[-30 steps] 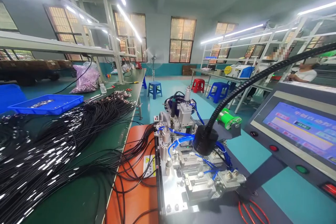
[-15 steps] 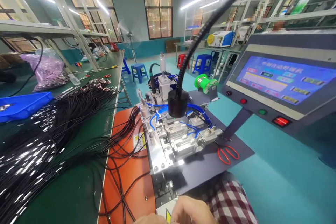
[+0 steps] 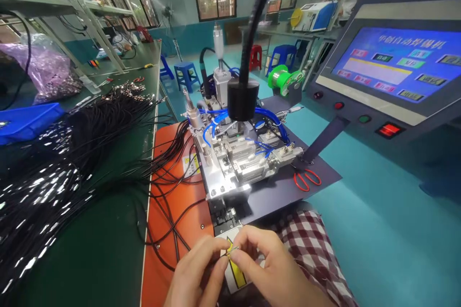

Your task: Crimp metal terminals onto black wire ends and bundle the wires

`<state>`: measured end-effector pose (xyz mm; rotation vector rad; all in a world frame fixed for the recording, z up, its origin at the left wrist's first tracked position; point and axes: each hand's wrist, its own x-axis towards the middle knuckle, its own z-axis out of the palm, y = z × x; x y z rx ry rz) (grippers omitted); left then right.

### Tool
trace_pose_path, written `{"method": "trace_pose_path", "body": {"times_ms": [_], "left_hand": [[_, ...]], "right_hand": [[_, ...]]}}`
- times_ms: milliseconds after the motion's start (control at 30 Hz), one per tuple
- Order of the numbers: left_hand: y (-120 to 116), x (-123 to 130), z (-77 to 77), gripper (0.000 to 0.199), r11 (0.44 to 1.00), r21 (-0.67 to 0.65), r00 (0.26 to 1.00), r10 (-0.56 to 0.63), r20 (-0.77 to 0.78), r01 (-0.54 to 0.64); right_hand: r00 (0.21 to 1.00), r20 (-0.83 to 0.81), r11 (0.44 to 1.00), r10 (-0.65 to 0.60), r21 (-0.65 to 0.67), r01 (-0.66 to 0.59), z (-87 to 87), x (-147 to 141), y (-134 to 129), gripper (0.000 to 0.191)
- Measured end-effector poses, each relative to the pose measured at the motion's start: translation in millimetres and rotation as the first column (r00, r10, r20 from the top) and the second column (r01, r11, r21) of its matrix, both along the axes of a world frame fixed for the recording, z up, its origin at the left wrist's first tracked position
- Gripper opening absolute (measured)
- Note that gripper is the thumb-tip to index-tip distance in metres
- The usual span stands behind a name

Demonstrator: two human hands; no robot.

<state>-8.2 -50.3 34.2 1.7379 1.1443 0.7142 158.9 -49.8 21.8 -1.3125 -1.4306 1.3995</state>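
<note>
My left hand [image 3: 200, 271] and my right hand [image 3: 264, 261] meet low in the middle, fingertips almost touching. Each is closed in a pinch on the thin cable end [image 3: 235, 248], dark on the left and paler towards my right fingers. Its finer detail is too small to make out. Just beneath the hands is a white plate with a yellow warning label [image 3: 236, 273]. Beyond them stands the soldering machine [image 3: 248, 160], with metal slides and blue air tubes. Several black cables [image 3: 169, 220] run over its orange side panel [image 3: 162, 153].
A large bundle of black cables [image 3: 79, 148] lies on the green table [image 3: 108, 244] at left, beside a blue tray [image 3: 29, 122]. Red-handled scissors [image 3: 307, 180] rest on the machine's dark base. A green solder spool [image 3: 283, 79] and a control screen [image 3: 399, 62] stand to the right.
The view has tipped downward, so both hands show more fully and higher in the picture. They were pinched close together at the lower edge before. The machine looks unchanged.
</note>
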Motion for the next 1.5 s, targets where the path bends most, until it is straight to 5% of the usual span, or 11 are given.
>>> {"method": "trace_pose_path", "body": {"times_ms": [300,700,1000,1267,1500], "left_hand": [[3.4,-0.5,-9.4,0.023,0.951,-0.307,0.996,0.062,0.063,-0.039],[6.8,1.9,-9.0,0.034,0.923,-0.378,0.992,0.104,0.072,-0.069],[9.4,3.9,-2.3,0.022,0.904,-0.427,0.980,0.102,0.170,-0.020],[28.6,6.0,13.8,0.022,0.807,-0.587,0.987,0.040,0.154,0.059],[37.3,5.3,11.6,0.015,0.706,-0.685,0.979,-0.055,0.197,0.178]], "right_hand": [[0.953,-0.302,0.977,-0.036,-0.210,-0.030,-13.9,13.5,8.9,0.025],[0.937,-0.345,0.966,-0.062,-0.257,-0.030,-22.7,12.0,17.2,0.024],[0.955,-0.295,0.980,-0.016,-0.194,-0.044,-18.0,12.9,18.3,0.021],[0.965,-0.192,0.984,0.178,0.013,-0.179,-9.1,24.7,21.8,0.014],[0.862,-0.054,0.858,0.504,0.142,-0.493,4.6,36.9,45.5,0.012]]}}
